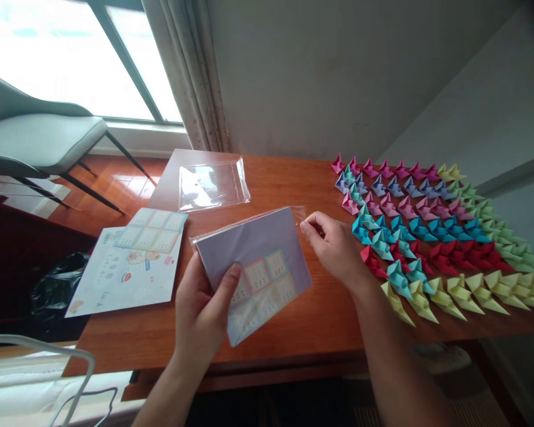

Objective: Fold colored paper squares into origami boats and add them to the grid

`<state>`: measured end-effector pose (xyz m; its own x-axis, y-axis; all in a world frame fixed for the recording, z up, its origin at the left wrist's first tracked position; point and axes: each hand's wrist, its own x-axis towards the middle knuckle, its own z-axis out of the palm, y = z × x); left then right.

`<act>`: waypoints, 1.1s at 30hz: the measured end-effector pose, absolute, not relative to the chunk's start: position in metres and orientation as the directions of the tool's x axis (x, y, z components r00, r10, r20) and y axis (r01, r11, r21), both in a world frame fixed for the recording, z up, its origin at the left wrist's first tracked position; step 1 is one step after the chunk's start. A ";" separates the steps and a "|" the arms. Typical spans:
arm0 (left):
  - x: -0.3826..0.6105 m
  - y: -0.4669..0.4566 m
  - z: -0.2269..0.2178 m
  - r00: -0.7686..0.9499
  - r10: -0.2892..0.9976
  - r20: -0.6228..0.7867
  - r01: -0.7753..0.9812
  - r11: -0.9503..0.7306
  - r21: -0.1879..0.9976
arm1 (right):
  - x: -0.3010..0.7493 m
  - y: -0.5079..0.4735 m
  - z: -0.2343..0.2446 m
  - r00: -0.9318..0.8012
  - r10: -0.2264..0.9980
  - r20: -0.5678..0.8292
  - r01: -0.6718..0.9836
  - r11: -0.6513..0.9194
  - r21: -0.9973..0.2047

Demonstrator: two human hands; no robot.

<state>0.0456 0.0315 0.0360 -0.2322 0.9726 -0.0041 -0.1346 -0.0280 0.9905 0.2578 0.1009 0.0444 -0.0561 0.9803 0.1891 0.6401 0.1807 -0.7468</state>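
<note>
My left hand (209, 308) grips a pack of lilac paper (244, 243) in a clear plastic sleeve, thumb on top and fingers beneath. A sheet of printed labels (267, 284) with coloured borders shows on the pack's near side. At the pack's upper right corner, my right hand (331, 240) pinches the edge of the clear plastic between thumb and forefinger. The pack is held tilted above the brown table (329, 320). What lies behind the lilac paper is mostly hidden; a thin red edge shows along the top.
Rows of folded paper boats (431, 231) in several colours cover the table's right side. A clear plastic case (213, 185) lies at the back left. Nearer are a printed card (115, 281) and another label sheet (153, 228). A grey chair (48, 139) stands beyond the left edge.
</note>
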 end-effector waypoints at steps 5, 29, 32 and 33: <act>0.042 0.037 0.038 -0.281 0.959 -0.035 -0.152 -0.008 0.988 | 0.257 0.098 0.045 -0.008 0.982 0.189 0.481 0.169 -0.860; 0.037 0.035 0.036 -0.347 0.937 0.031 0.015 -0.027 1.000 | 0.255 0.100 0.045 -0.057 0.995 0.077 0.529 0.095 -0.843; 0.036 0.034 0.032 -0.391 0.920 0.024 -0.028 -0.038 0.999 | 0.249 0.097 0.042 -0.060 0.997 0.046 0.408 0.067 -0.910; 0.036 0.034 0.030 -0.402 0.915 0.024 -0.043 -0.045 0.998 | 0.246 0.095 0.040 -0.076 0.997 0.027 0.367 0.053 -0.929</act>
